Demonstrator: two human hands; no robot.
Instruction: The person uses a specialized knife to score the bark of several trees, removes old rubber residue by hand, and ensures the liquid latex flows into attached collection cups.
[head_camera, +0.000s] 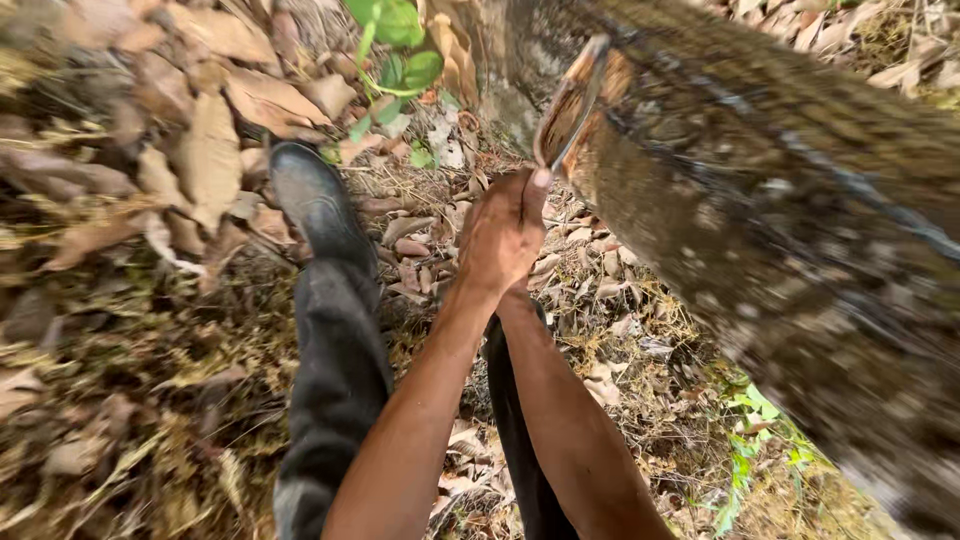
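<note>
Both my arms reach forward to a thick, rough tree trunk (760, 190) that slants across the right side. My left hand (497, 240) lies on top, wrapped over my right hand (538, 186), of which only a fingertip and the wrist show. Together they grip the lower end of a thin metal cutting tool (566, 118). Its curved blade rests against a fresh orange-brown cut (612, 82) in the bark. The handle is hidden inside my hands.
My dark rubber boot (318, 200) and dark trouser leg (338, 370) stand left of the hands on ground covered with dry brown leaves (200, 150). A small green-leaved plant (395, 45) grows at the trunk's base. Green weeds (755, 440) show at lower right.
</note>
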